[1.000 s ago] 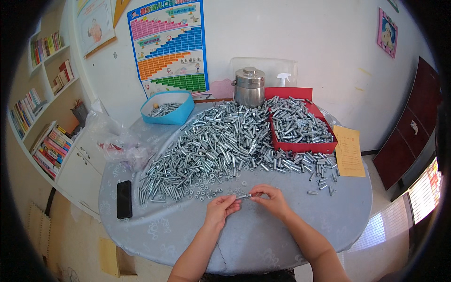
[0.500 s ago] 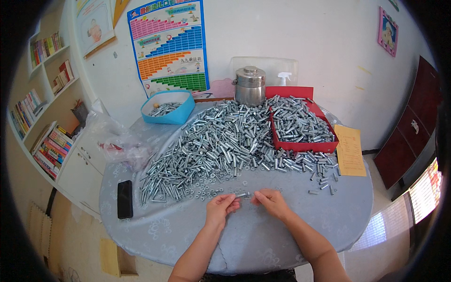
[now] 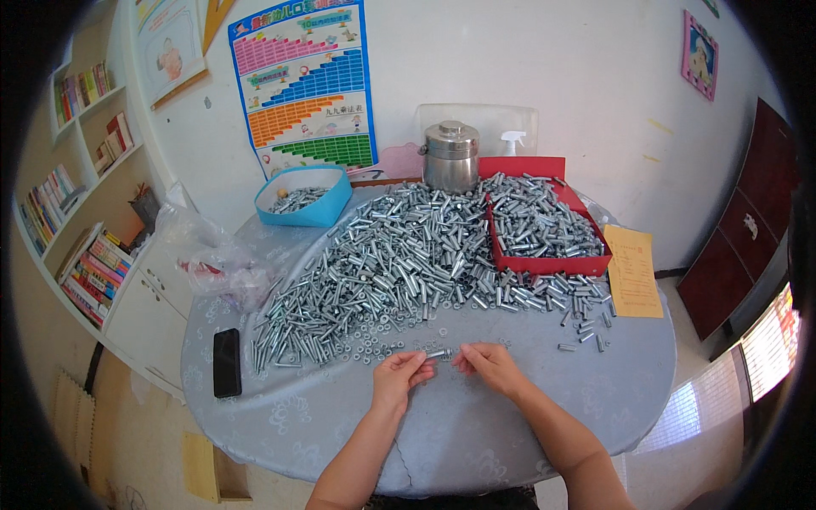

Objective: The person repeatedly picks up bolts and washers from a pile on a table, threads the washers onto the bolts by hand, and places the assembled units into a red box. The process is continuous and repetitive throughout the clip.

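My left hand pinches a short silvery metal bolt between thumb and fingertips, a little above the grey tablecloth. The bolt lies nearly level, its wider end pointing right. Just off that end, my right hand has its thumb and fingers pressed together. Whatever those fingers hold is too small to make out. Beyond both hands spreads a large pile of loose metal bolts and sleeves, with small nuts and washers scattered along its near edge.
A red box of metal sleeves stands at the right of the pile. Far left is a blue box of metal pieces. A steel pot, black phone, plastic bag and yellow paper also rest on the table.
Both hands stay in nearly the same place. The fingers of my right hand have shifted slightly beside the bolt's end. The bolt remains in my left hand.
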`<state>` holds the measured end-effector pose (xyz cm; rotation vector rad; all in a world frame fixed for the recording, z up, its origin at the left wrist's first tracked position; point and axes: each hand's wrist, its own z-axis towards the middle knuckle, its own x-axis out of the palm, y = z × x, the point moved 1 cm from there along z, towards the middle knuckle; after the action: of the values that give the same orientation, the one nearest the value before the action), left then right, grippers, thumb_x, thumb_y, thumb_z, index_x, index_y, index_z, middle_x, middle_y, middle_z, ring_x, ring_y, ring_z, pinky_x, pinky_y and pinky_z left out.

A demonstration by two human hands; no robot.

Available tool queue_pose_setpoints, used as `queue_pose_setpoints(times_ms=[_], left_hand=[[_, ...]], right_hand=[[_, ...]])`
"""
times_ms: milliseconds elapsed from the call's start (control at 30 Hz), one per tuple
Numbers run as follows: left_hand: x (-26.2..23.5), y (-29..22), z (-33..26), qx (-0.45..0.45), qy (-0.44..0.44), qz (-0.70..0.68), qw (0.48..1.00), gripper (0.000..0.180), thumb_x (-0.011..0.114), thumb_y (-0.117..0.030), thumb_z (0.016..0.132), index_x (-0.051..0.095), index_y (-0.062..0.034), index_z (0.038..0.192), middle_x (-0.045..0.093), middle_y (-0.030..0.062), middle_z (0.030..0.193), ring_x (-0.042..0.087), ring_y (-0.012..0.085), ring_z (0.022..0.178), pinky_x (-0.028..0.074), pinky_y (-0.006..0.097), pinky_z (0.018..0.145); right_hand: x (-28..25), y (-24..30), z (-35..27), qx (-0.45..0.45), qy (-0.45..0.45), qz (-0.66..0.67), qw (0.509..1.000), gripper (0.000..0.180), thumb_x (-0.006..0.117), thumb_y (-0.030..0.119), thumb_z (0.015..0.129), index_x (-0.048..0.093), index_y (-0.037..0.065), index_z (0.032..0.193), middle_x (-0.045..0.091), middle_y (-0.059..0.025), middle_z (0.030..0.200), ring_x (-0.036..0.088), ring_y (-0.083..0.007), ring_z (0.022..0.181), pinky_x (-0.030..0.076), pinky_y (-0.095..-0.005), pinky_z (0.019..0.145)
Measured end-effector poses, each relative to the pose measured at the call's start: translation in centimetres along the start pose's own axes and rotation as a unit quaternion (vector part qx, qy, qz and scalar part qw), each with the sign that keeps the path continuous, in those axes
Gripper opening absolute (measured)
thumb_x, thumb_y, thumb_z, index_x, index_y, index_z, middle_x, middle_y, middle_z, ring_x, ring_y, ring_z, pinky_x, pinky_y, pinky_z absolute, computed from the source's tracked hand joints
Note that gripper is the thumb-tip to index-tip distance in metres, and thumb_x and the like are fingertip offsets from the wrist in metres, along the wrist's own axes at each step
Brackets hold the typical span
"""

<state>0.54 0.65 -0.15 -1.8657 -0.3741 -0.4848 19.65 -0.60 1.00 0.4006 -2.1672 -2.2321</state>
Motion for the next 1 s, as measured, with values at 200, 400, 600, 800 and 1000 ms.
queue_pose_setpoints(times_ms=[200,400,600,800,1000], left_hand=[[0.1,-0.1,0.1,0.005,0.007,0.002,1.0,0.015,0.059,-0.005,0.08,0.056,0.0059,0.09,0.062,0.0157,0.081,0.062,0.018,0.065,0.054,0.024,0.06],[0.6,0.0,-0.1,0.028,0.014,0.045,0.999,0.014,0.06,-0.003,0.079,0.058,0.0049,0.09,0.062,0.0147,0.083,0.062,0.017,0.066,0.053,0.024,0.061],[0.9,0.3,-0.1,0.183,0.068,0.171,0.966,0.017,0.061,-0.003,0.079,0.06,0.0012,0.096,0.063,0.0099,0.089,0.06,0.0112,0.073,0.049,0.022,0.065],[0.2,-0.7,0.2,0.183,-0.001,0.131,0.974,0.017,0.059,-0.005,0.081,0.06,0.0008,0.096,0.063,0.0079,0.09,0.059,0.01,0.078,0.048,0.021,0.065],[-0.7,-0.6,1.1,0.174,-0.014,0.12,0.977,0.014,0.057,-0.007,0.082,0.06,0.0002,0.094,0.063,0.0084,0.088,0.059,0.0118,0.074,0.05,0.024,0.062]], right_hand=[[0.1,0.6,0.0,-0.001,0.0,0.012,1.0,0.03,0.048,0.026,0.089,0.059,0.001,0.103,0.058,-0.0019,0.077,0.052,-0.0086,0.066,0.044,-0.0221,0.061],[0.6,1.7,-0.1,0.0,0.018,0.024,1.0,0.025,0.052,0.018,0.088,0.057,0.002,0.106,0.059,-0.0015,0.082,0.052,-0.0076,0.069,0.044,-0.0216,0.064],[-0.5,-0.3,0.9,0.072,0.013,0.109,0.991,0.026,0.054,0.023,0.086,0.057,0.001,0.1,0.059,-0.0019,0.079,0.054,-0.0094,0.067,0.045,-0.0233,0.062],[-10.1,1.5,6.9,0.059,-0.211,0.106,0.97,0.024,0.055,0.028,0.085,0.058,0.005,0.092,0.06,-0.0027,0.079,0.054,-0.0084,0.064,0.045,-0.023,0.058],[-17.4,3.1,12.1,-0.063,-0.35,0.132,0.925,0.033,0.053,0.02,0.086,0.052,0.003,0.114,0.062,-0.0029,0.087,0.056,-0.0096,0.069,0.046,-0.0221,0.056]])
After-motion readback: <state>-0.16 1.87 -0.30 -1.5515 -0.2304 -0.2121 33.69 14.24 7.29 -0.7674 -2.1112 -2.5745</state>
